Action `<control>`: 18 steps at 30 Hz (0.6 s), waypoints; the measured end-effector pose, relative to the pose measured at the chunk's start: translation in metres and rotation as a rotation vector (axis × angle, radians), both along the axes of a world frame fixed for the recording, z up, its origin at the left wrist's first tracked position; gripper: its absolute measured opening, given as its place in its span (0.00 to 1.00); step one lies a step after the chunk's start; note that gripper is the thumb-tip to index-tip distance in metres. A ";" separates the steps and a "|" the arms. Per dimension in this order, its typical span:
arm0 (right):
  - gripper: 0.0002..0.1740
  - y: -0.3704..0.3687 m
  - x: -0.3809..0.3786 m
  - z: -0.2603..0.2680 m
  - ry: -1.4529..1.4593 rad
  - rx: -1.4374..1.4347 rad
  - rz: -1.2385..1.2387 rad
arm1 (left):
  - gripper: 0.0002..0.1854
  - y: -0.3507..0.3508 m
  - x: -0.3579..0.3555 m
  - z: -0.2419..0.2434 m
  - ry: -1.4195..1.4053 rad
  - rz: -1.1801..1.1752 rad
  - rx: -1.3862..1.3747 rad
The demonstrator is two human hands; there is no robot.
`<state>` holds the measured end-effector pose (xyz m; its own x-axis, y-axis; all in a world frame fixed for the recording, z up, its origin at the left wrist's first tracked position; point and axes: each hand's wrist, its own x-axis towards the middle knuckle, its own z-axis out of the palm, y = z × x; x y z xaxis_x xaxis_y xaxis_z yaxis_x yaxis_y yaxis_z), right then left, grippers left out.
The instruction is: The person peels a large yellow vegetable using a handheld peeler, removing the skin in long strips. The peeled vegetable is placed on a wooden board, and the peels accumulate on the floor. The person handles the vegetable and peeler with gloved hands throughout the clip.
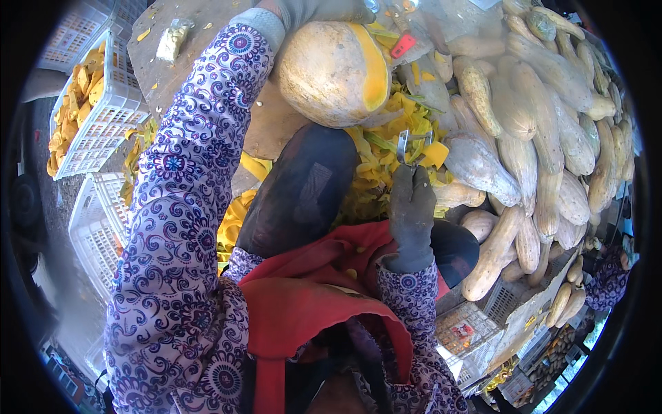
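Observation:
A large tan pumpkin (323,72) stands on the board just beyond my knee, with one orange strip of its skin peeled off on the right side. My gloved left hand (326,11) reaches over the far side of it and rests against it; most of the fingers are hidden. In my gloved right hand (412,207) is a metal Y-shaped peeler (402,146), its head pointing away from me. A piece of orange peel (435,154) lies by the peeler's head. The peeler is apart from the pumpkin, above a heap of yellow and orange peelings (372,178).
Many long tan squashes (538,108) are piled to my right. At left a white plastic crate (98,129) holds peeled orange pieces, with another white crate (95,222) nearer. A red-handled tool (403,45) and a small plastic bag (174,41) lie on the wooden board (150,77).

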<state>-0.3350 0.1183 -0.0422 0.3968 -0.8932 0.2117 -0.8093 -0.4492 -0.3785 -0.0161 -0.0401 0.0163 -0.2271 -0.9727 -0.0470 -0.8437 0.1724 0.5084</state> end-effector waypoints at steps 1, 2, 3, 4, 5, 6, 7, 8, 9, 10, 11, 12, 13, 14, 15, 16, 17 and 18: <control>0.05 -0.006 0.008 0.007 -0.007 0.096 -0.001 | 0.23 0.000 0.001 -0.001 -0.005 0.000 -0.021; 0.05 -0.013 0.014 0.014 -0.187 0.385 -0.081 | 0.23 0.001 0.001 -0.001 -0.009 0.001 -0.043; 0.07 -0.022 0.019 0.021 -0.428 0.615 -0.151 | 0.23 0.001 0.001 -0.002 -0.008 0.008 -0.039; 0.06 -0.029 0.027 0.024 -0.231 0.360 -0.024 | 0.23 0.001 0.002 -0.002 -0.007 0.012 -0.034; 0.06 -0.033 0.033 0.026 -0.070 0.077 0.168 | 0.23 0.001 0.002 -0.002 -0.005 0.014 -0.027; 0.06 -0.036 0.037 0.027 0.110 -0.201 0.341 | 0.23 0.002 0.002 -0.002 0.014 0.030 -0.007; 0.06 -0.032 0.043 0.025 0.061 -0.206 0.328 | 0.23 0.002 0.002 -0.002 0.033 0.046 0.014; 0.05 -0.028 0.048 0.020 0.031 -0.206 0.302 | 0.23 0.002 0.002 -0.002 0.054 0.063 0.034; 0.05 -0.023 0.048 0.017 0.037 -0.229 0.278 | 0.23 0.003 0.003 -0.001 0.067 0.050 0.028; 0.06 -0.017 0.050 0.010 0.042 -0.252 0.254 | 0.23 0.003 0.003 -0.001 0.084 0.035 0.025; 0.06 -0.012 0.049 0.005 0.078 -0.300 0.229 | 0.23 0.003 0.003 -0.001 0.098 0.017 0.020; 0.07 -0.005 0.049 -0.001 0.111 -0.341 0.204 | 0.23 0.004 0.004 -0.001 0.107 -0.003 0.020; 0.08 0.000 0.047 -0.006 0.059 -0.111 0.150 | 0.24 0.004 0.005 -0.001 0.113 -0.017 0.019; 0.09 0.005 0.046 -0.010 0.008 0.128 0.099 | 0.24 0.004 0.005 -0.001 0.122 -0.027 0.019; 0.08 0.012 0.043 -0.012 -0.021 0.149 0.146 | 0.24 0.005 0.006 -0.001 0.134 -0.019 0.014; 0.07 0.017 0.039 -0.012 0.020 0.218 0.166 | 0.24 0.006 0.007 -0.002 0.147 -0.011 0.007; 0.05 0.024 0.038 -0.011 0.075 0.066 0.279 | 0.24 0.005 0.007 -0.003 0.158 -0.007 0.000; 0.04 0.027 0.034 -0.008 0.031 0.074 0.266 | 0.24 0.005 0.007 -0.003 0.130 0.004 -0.001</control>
